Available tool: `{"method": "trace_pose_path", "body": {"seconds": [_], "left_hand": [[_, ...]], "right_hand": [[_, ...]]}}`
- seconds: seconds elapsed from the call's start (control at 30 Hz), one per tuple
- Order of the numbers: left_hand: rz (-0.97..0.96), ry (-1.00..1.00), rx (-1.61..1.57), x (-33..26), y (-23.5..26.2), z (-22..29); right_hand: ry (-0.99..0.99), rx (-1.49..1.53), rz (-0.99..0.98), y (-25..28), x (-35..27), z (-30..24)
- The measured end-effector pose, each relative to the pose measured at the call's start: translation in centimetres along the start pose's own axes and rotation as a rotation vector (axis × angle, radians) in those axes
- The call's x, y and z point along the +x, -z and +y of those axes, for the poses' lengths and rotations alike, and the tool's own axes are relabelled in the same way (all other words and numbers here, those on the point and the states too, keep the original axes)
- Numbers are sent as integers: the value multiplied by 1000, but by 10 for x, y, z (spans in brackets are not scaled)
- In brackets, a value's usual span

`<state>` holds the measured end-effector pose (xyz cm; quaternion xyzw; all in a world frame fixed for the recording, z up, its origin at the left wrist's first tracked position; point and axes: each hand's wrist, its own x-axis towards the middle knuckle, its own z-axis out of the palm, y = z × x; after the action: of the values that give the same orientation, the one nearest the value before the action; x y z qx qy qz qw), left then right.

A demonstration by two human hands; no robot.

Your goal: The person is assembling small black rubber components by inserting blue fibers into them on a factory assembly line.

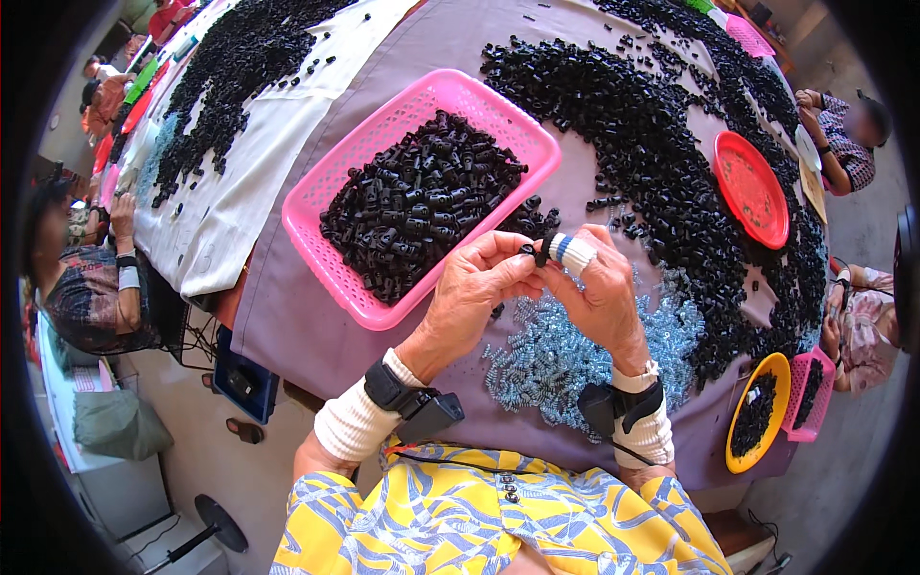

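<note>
Hands meet at the middle of the table, over the mauve cloth (316, 326): your left hand (474, 287) and your right hand (599, 292) come together fingertip to fingertip, both pinching one small black plastic part (537, 252) between them, held up above the tabletop. Your right forefinger wears a white wrap with a blue stripe (573, 253), right beside that part. Just under your hands lies a loose heap of small pale blue metal springs (556, 359), spread on the cloth. To your left, touching nothing you hold, sits a pink plastic mesh basket (335, 264) filled with more black parts. Beyond your right hand a broad bank of black plastic parts (661, 144) curves across the table, with a round red plastic plate (750, 189) lying at its far edge.
</note>
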<state>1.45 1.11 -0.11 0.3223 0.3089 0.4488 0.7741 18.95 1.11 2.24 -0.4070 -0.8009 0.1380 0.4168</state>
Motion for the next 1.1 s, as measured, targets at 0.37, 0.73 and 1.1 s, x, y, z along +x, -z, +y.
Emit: {"method": "trace_pose_path", "body": {"seconds": [0.37, 0.73, 1.1], "left_hand": [[23, -39, 64, 0, -1, 2], [71, -108, 103, 1, -3, 0], [78, -182, 295, -4, -10, 7]], "right_hand": [[100, -145, -89, 8, 4, -4], [205, -260, -28, 3, 0, 0], [103, -141, 113, 7, 4, -2]]}}
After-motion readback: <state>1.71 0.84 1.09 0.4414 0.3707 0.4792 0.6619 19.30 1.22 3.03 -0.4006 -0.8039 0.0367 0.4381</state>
